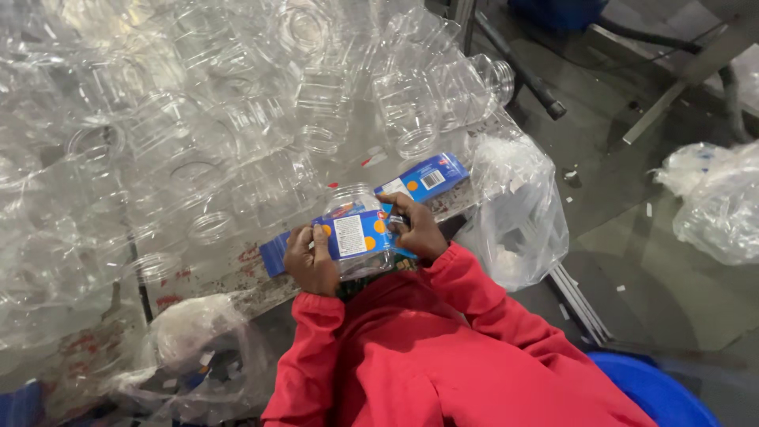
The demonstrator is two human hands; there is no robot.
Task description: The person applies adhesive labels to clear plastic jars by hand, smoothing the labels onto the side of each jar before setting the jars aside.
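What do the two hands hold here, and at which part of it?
Both hold one clear plastic jar with a blue label: the left hand on its left side, the right hand on its right side over the label.

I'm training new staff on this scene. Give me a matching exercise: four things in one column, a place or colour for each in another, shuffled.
Things:
1. clear plastic jar
2. pile of empty jars
3. blue bin
4. clear plastic bag

Places or colours:
A. lower right corner
B. held between left hand and right hand
C. hangs off the table's right end
D. covers the table

Pairs: 1-B, 2-D, 3-A, 4-C
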